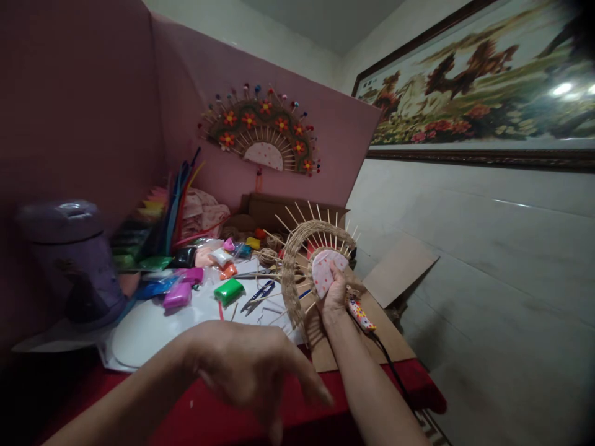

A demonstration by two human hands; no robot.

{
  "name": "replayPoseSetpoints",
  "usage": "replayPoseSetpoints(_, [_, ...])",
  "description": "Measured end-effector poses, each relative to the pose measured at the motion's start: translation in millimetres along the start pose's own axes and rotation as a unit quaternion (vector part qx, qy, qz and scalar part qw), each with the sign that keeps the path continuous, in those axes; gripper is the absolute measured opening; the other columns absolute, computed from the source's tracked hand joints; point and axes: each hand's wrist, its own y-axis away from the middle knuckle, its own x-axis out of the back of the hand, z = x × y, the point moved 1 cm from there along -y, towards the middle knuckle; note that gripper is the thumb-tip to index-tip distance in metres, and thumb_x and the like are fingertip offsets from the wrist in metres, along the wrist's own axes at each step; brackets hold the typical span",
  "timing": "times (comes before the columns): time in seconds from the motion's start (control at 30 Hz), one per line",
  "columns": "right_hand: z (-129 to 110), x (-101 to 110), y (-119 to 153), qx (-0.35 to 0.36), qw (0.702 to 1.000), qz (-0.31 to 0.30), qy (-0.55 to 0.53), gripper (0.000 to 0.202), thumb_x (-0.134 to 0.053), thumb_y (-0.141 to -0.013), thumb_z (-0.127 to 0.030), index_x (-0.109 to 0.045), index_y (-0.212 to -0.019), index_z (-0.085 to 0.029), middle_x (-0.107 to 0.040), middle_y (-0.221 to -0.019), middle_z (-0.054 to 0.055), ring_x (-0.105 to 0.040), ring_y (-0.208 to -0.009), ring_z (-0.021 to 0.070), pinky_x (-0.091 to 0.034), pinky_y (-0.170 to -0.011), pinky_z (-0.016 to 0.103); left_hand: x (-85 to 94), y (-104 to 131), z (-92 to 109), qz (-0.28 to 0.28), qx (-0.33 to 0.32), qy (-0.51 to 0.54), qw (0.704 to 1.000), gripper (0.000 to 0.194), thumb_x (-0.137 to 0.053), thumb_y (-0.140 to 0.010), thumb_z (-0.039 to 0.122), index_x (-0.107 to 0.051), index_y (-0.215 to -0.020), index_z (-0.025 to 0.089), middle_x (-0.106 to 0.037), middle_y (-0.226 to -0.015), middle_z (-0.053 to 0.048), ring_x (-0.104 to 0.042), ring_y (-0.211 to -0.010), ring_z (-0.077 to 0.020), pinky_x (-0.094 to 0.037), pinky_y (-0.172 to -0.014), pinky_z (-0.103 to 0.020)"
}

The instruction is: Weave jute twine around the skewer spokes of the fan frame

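Note:
My right hand (333, 296) grips a half-round woven craft piece by its white base (325, 270) with red dots, thumb on the front. Thin wooden sticks fan out from the base, and a thick band of twine (292, 272) is woven through them. Over the front of the red-covered table, my left hand (246, 356) hangs palm down, a little blurred, fingers apart and holding nothing. Just beyond it lie a pair of blue thread snips (258, 297) and a green clay pack (229, 291). A flower-patterned glue gun (360, 313) rests beside my right wrist.
A purple flask (69, 260) stands at left, near several coloured clay packs (177, 296) and a white round board (149, 334). Cardboard (390, 350) lies under my right forearm. A finished-looking flowered fan (264, 133) hangs on the pink panel (186, 74) behind.

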Motion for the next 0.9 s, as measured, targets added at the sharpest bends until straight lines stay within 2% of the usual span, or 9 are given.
replayPoseSetpoints(0.1, [-0.8,-3.1,3.0,-0.01,1.0,0.009,-0.021,0.027,-0.061,-0.064,-0.025,-0.061,-0.09,-0.017,-0.07,-0.079,-0.002,-0.066,-0.071,0.0109,-0.054,-0.069,0.023,12.4,8.6,0.7,0.111,-0.012,0.057,0.992,0.026,-0.068,-0.063,0.019,-0.071,-0.089,0.023,-0.069,-0.076,-0.006,-0.058,-0.056,-0.0179,-0.041,-0.045,-0.027])
replayPoseSetpoints(0.17, [-0.5,-3.8,4.0,-0.025,0.999,0.006,-0.022,0.026,-0.061,-0.065,-0.026,-0.062,-0.089,-0.016,-0.07,-0.079,-0.002,-0.066,-0.07,0.0109,-0.054,-0.069,0.023,32.6,13.3,-2.9,0.268,-0.047,0.142,0.952,0.008,-0.067,-0.065,0.025,-0.069,-0.067,0.017,-0.063,-0.056,-0.005,-0.049,-0.039,-0.0126,-0.033,-0.035,-0.024])
replayPoseSetpoints(0.23, [0.2,-3.4,4.7,-0.039,0.999,0.015,-0.024,0.027,-0.061,-0.065,-0.027,-0.062,-0.089,-0.016,-0.07,-0.078,-0.002,-0.066,-0.069,0.0105,-0.054,-0.068,0.023,56.6,16.6,-10.2,0.481,-0.154,0.204,0.839,0.022,-0.061,-0.071,0.03,-0.057,-0.053,0.017,-0.048,-0.04,0.001,-0.037,-0.032,-0.0064,-0.024,-0.032,-0.02])
replayPoseSetpoints(0.33, [0.7,-3.2,6.6,-0.057,0.998,0.02,-0.03,0.027,-0.062,-0.065,-0.026,-0.062,-0.09,-0.016,-0.07,-0.077,-0.002,-0.066,-0.068,0.0103,-0.054,-0.069,0.023,85.9,12.3,-30.7,0.62,-0.225,0.231,0.715,0.019,-0.061,-0.072,0.028,-0.055,-0.059,0.016,-0.046,-0.043,0.003,-0.036,-0.034,-0.0046,-0.019,-0.031,-0.016])
replayPoseSetpoints(0.4, [0.4,-4.6,8.8,-0.07,0.997,0.012,-0.038,0.027,-0.062,-0.065,-0.026,-0.062,-0.09,-0.015,-0.07,-0.076,-0.001,-0.066,-0.068,0.011,-0.054,-0.07,0.023,97.8,3.8,-48.1,0.627,-0.195,0.241,0.715,0.013,-0.068,-0.061,0.018,-0.059,-0.069,0.015,-0.056,-0.054,0.002,-0.034,-0.032,-0.0024,-0.015,-0.029,-0.016])
replayPoseSetpoints(0.47, [-0.3,-6.5,11.2,-0.089,0.995,0.016,-0.047,0.026,-0.061,-0.065,-0.025,-0.063,-0.089,-0.015,-0.07,-0.075,0.0,-0.066,-0.067,0.0118,-0.054,-0.069,0.024,102.3,-6.7,-64.8,0.566,-0.124,0.275,0.767,0.023,-0.069,-0.056,0.014,-0.062,-0.078,0.013,-0.063,-0.068,-0.002,-0.036,-0.034,-0.0014,-0.019,-0.03,-0.016])
replayPoseSetpoints(0.63, [-3.1,-10.5,14.9,-0.095,0.994,0.007,-0.048,0.028,-0.062,-0.065,-0.024,-0.064,-0.091,-0.014,-0.07,-0.075,0.001,-0.066,-0.068,0.0138,-0.054,-0.073,0.028,92.5,-22.7,-87.4,0.39,-0.094,0.334,0.853,0.035,-0.068,-0.058,0.008,-0.066,-0.092,0.015,-0.065,-0.084,-0.004,-0.048,-0.045,-0.0027,-0.035,-0.039,-0.015])
replayPoseSetpoints(0.73, [-3.3,-10.4,15.6,-0.09,0.996,0.001,-0.022,0.03,-0.063,-0.064,-0.027,-0.064,-0.092,-0.014,-0.07,-0.072,0.001,-0.066,-0.069,0.0143,-0.054,-0.074,0.028,84.9,-24.4,-93.0,0.367,-0.093,0.345,0.859,0.028,-0.069,-0.061,0.011,-0.066,-0.089,0.014,-0.065,-0.084,-0.007,-0.056,-0.054,-0.0074,-0.04,-0.044,-0.016])
replayPoseSetpoints(0.9, [2.7,-8.8,14.3,-0.096,0.995,-0.026,-0.021,0.035,-0.065,-0.064,-0.03,-0.063,-0.094,-0.013,-0.07,-0.073,0.002,-0.067,-0.072,0.0153,-0.054,-0.076,0.029,79.6,-24.3,-100.0,0.436,-0.11,0.349,0.822,0.019,-0.073,-0.059,0.013,-0.068,-0.077,0.012,-0.06,-0.062,-0.002,-0.052,-0.051,-0.0056,-0.04,-0.047,-0.015])
